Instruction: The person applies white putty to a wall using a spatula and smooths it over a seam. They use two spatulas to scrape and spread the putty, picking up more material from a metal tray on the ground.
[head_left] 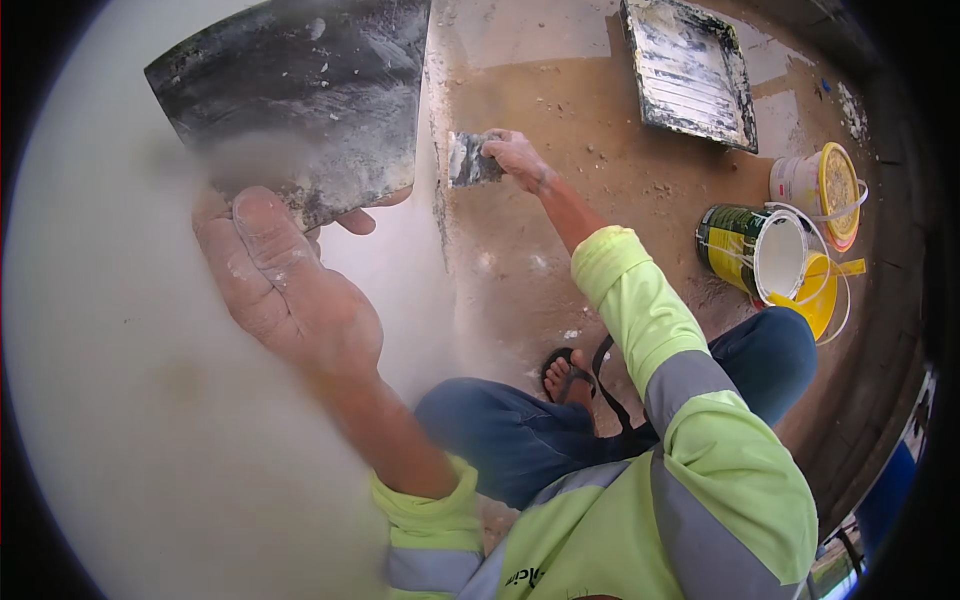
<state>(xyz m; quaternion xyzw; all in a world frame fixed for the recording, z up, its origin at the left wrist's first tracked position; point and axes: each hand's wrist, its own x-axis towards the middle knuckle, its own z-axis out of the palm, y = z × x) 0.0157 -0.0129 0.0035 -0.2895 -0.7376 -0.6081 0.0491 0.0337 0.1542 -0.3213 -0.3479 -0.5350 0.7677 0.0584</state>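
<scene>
My left hand (290,280) is closed on the lower edge of a dark plastering board (310,90), its thumb on the near face and fingertips showing behind. Smears of white plaster mark the board, which is close to the pale wall (150,420). Farther off, my right hand (518,160) grips a small putty knife (472,160) with a wide, plaster-spotted blade. That blade lies where the wall's bottom edge meets the brown floor (560,110). A blurred patch covers part of the board just above my left thumb.
A plaster-crusted rectangular tray (690,75) lies at the far right. Nearer stand a white bucket with a yellow lid (840,185), an open dark-and-yellow paint bucket (735,240) and a yellow container (820,295). My sandalled foot (568,378) rests on the floor, among crumbs of debris.
</scene>
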